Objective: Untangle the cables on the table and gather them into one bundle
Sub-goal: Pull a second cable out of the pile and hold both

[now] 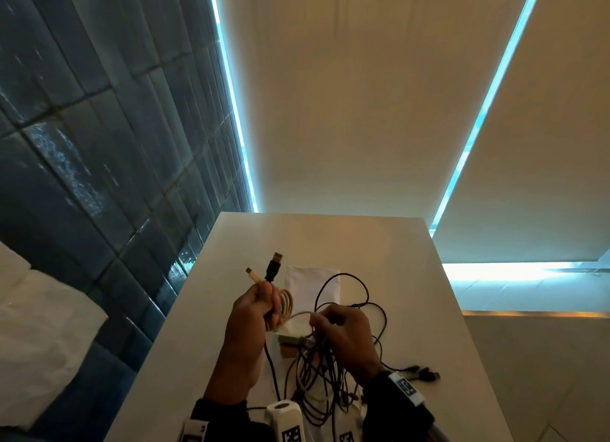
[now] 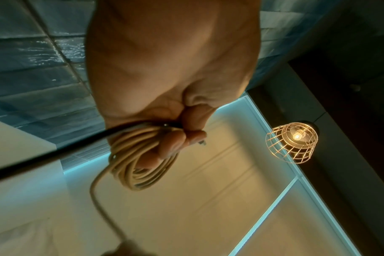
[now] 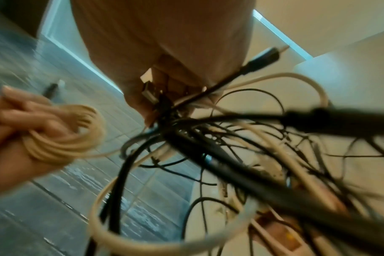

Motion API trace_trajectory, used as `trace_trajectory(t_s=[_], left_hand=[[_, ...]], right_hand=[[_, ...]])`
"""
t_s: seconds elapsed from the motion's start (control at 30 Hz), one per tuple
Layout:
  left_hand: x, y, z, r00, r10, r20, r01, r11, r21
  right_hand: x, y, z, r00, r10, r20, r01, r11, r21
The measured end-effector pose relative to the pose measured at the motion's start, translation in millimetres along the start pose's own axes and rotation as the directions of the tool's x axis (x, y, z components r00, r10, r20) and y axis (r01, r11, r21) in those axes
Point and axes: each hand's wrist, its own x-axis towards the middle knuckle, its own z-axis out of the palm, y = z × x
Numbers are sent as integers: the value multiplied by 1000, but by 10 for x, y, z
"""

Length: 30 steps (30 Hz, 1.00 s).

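Both hands are up above the desk (image 1: pixel 429 309), and each one holds cables. Going from big to small, first comes the white desk, which runs from near to far, with a blue tiled wall (image 1: pixel 99 144) on its left and pale window blinds (image 1: pixel 363 95) at the far end. Next is the big messy tangle of cables (image 1: pixel 326 369), mostly thin black ones with some pale ones mixed in. It hangs from the right hand (image 1: pixel 346 329) down to the near middle of the desk, and a few black plug ends (image 1: pixel 425 372) lie on the desk to its right. The right hand's fingers are curled around the top of that tangle. Then comes the left hand (image 1: pixel 254 313), closed tight around a small cream cable coil (image 2: pixel 140 161), wound in neat rings. A black cable (image 2: pixel 44 157) is held in that same hand, and it runs down to the near edge of the desk. Smallest of all are two plug tips sticking up out of the left hand toward the far side: a black USB plug (image 1: pixel 275 266) and a cream plug (image 1: pixel 252 274) just left of it.
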Motion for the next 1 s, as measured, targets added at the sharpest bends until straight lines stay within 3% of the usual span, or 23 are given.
trace_trajectory(t_s=[0.17, 0.3, 0.43, 0.57, 0.67, 0.73, 1.0], left_hand=[[6, -39, 91, 999, -48, -11, 49, 990, 129], [83, -17, 98, 995, -50, -83, 59, 993, 103], [103, -18, 80, 996, -66, -67, 73, 991, 116], [69, 14, 63, 998, -49, -28, 46, 992, -116], [49, 54, 17, 998, -52, 41, 64, 897, -437], [53, 107, -15, 996, -37, 86, 78, 829, -554], [66, 166, -33, 994, 2, 113, 73, 750, -657]], right_hand=[[-6, -412, 34, 991, -116, -73, 127, 979, 161], [-43, -456, 97, 975, -217, -47, 222, 945, 240], [-84, -434, 100, 970, -244, 3, 232, 926, 299], [-64, -429, 83, 980, -185, 71, 154, 938, 311], [-24, -351, 2, 986, -74, 147, 42, 977, 208], [-1, -289, -50, 980, -37, 196, 14, 993, 118], [-66, -174, 66, 955, -75, 286, -21, 947, 321]])
